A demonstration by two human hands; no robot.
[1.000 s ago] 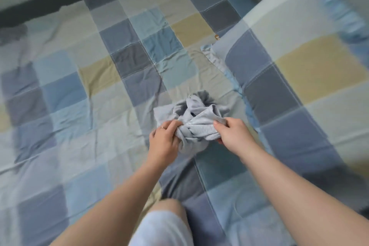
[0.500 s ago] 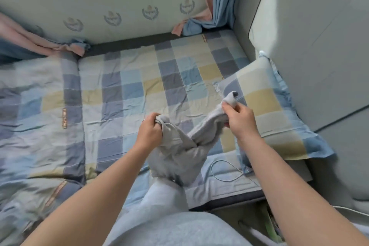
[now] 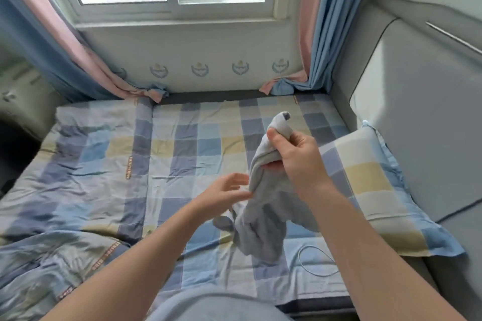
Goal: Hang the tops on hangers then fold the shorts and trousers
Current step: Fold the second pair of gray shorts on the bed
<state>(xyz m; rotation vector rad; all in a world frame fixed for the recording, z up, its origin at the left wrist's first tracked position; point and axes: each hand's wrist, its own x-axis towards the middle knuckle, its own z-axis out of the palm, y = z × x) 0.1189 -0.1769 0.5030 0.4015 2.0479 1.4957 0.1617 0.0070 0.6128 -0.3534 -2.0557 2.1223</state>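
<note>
A crumpled light grey garment (image 3: pixel 263 219) hangs in the air above the bed, its lower part drooping toward the sheet. My right hand (image 3: pixel 294 156) grips its upper edge, with a grey tip of cloth sticking up above my thumb. To the left of the cloth is my left hand (image 3: pixel 227 194), fingers loosely spread and fingertips touching the garment's left edge. What kind of garment it is I cannot tell. No hanger is in view.
The bed has a checked blue, yellow and grey sheet (image 3: pixel 203 138). A matching pillow (image 3: pixel 370 190) lies at the right, a rumpled quilt (image 3: pixel 52 242) at the left. A thin white cable (image 3: pixel 313 260) curls near the front edge. Window and curtains stand behind, padded headboard (image 3: pixel 417 112) at right.
My left hand has let go of the garment and now only touches its edge. My right hand has lifted the cloth higher. The camera has tilted up toward the window.
</note>
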